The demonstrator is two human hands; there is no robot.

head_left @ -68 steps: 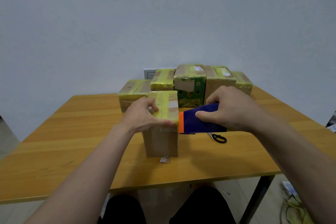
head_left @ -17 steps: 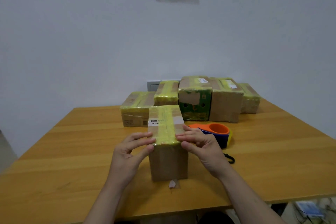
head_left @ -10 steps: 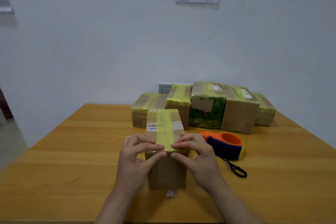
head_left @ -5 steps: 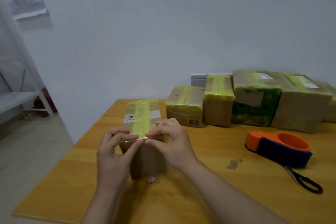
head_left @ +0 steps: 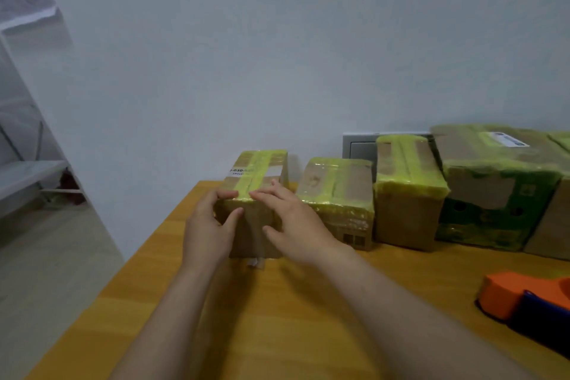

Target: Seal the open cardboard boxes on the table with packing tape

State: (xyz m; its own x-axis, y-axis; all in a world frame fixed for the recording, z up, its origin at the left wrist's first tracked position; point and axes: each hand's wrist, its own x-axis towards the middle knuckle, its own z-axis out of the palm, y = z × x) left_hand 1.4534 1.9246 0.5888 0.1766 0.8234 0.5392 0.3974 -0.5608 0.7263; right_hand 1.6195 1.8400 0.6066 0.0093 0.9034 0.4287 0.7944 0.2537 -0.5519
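Both hands hold a taped cardboard box (head_left: pixel 258 170) at centre frame, on the far left part of the wooden bench (head_left: pixel 277 324). The left hand (head_left: pixel 207 227) curls its fingers over the near top edge with the thumb on the front face. The right hand (head_left: pixel 294 224) lays its fingers on the lid and its thumb against the front. The grip at the top edge probably steadies the box as it goes into place and keeps the end of the yellow tape (head_left: pixel 257 163) pressed down.

The box stands just beside the left end of a row of sealed boxes (head_left: pixel 410 191) along the wall, seemingly set there as a finished one. The orange and blue tape dispenser (head_left: pixel 524 305) lies idle at lower right, well apart from the hands.

Half a second earlier the box stood nearer the person, in front of the row. It is now further back, level with the row. The scissors seen then are out of frame, and the dispenser is cut by the right edge.
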